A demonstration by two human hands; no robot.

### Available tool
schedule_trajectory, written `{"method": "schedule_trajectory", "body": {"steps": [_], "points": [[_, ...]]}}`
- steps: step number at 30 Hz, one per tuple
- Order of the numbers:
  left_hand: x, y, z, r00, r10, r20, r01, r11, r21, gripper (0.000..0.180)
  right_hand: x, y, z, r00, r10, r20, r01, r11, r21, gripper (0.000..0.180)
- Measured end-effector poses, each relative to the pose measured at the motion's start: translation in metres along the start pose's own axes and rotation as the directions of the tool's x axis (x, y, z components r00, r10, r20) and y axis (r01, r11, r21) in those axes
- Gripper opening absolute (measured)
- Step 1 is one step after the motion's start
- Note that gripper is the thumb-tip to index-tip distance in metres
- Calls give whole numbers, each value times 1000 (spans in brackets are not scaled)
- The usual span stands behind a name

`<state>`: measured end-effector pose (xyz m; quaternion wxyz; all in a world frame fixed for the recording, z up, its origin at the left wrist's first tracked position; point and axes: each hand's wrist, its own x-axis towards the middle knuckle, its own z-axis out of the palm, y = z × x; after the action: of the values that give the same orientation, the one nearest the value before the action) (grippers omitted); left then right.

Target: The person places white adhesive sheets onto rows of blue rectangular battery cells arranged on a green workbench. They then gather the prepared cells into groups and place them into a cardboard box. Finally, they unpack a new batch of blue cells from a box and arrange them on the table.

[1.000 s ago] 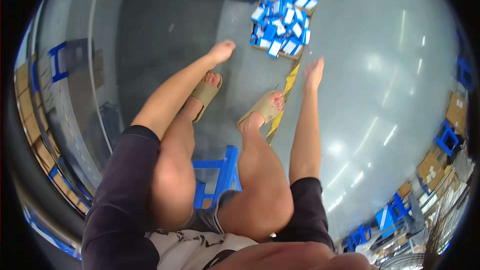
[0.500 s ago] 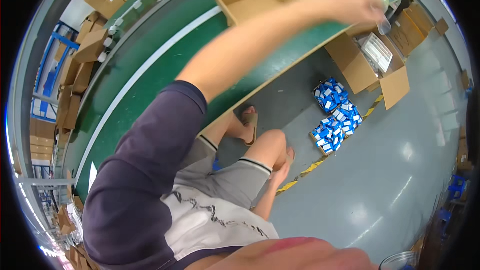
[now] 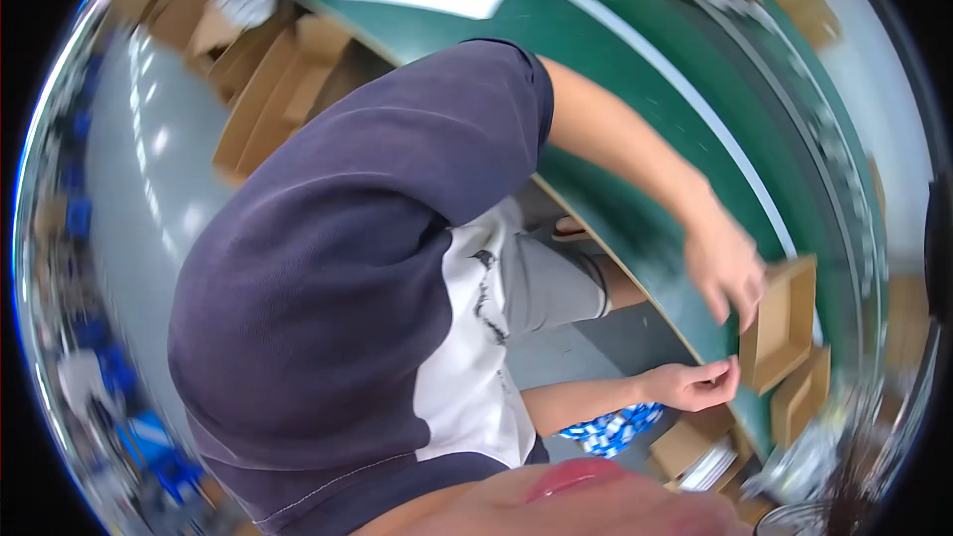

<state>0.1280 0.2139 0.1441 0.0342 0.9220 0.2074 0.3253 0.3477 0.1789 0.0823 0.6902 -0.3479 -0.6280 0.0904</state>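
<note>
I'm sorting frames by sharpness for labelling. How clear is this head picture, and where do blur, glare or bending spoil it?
Head view: motion blur smears the upper hand and the left rim; the lower hand and the dark sleeve are sharper; fisheye bends the green table and its white stripe into curves; pale ceiling-light glare streaks the grey floor; the cardboard tray is soft.

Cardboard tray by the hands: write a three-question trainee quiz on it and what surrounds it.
1. True or false: the left hand reaches, fingers spread, to the shallow cardboard tray on the table.
2. What lies on the floor close to the right hand? A) blue-and-white packs B) a red bucket C) a broom
3. Fill in: the table top is coloured ____.
Key: 1 true; 2 A; 3 green.
</note>
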Motion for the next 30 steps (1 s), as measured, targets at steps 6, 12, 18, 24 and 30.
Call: {"method": "schedule_trajectory", "body": {"steps": [6, 12, 18, 24, 30], "points": [[-141, 167, 59, 846, -281, -452, 413, 883, 222, 15, 16, 37, 67, 858, -323, 400, 397, 910, -116, 20], [-343, 347, 74, -359, -260, -896, 910, -310, -275, 19, -68, -77, 131, 533, -402, 745, 64, 896, 439, 9], [-608, 448, 150, -982, 154, -110, 98, -79, -992, 35, -221, -202, 188, -287, -907, 309, -657, 421, 626, 10], [-668, 362, 237, -950, 75, 303, -203, 586, -784, 61, -392, -309, 246, -432, -883, 185, -645, 446, 621, 12], [-637, 367, 193, -933, 8, 359, -230, 755, -615, 79, -538, -281, 291, -889, -360, 284, 89, 472, 877, 51]]}}
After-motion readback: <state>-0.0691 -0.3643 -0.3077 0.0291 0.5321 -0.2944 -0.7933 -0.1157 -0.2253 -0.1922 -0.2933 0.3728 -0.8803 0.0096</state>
